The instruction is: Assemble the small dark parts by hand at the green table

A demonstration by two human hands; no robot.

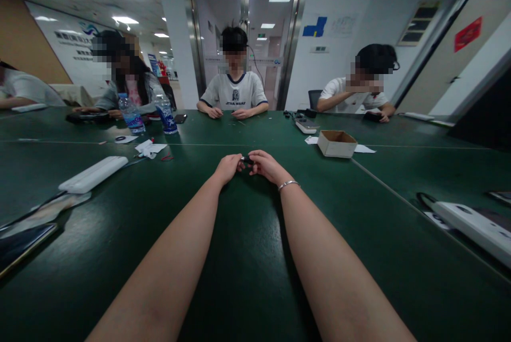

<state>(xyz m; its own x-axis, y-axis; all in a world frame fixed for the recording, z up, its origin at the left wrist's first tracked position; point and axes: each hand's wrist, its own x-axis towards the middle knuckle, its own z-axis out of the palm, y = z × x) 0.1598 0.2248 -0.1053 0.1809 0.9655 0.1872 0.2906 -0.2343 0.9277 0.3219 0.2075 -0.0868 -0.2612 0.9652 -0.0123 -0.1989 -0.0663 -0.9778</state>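
Both my arms reach out over the dark green table (247,257). My left hand (227,167) and my right hand (265,165) meet at the middle of the table, fingers curled and pinched together on a small dark object (247,160) held between them. What the object is I cannot make out. A thin bracelet (288,185) circles my right wrist.
A white power strip (93,173) lies left, another (477,227) right. An open cardboard box (336,143) sits right of centre. Two water bottles (130,114) (165,113), papers (149,147) and a tablet (22,243) are left. Three people sit across the table.
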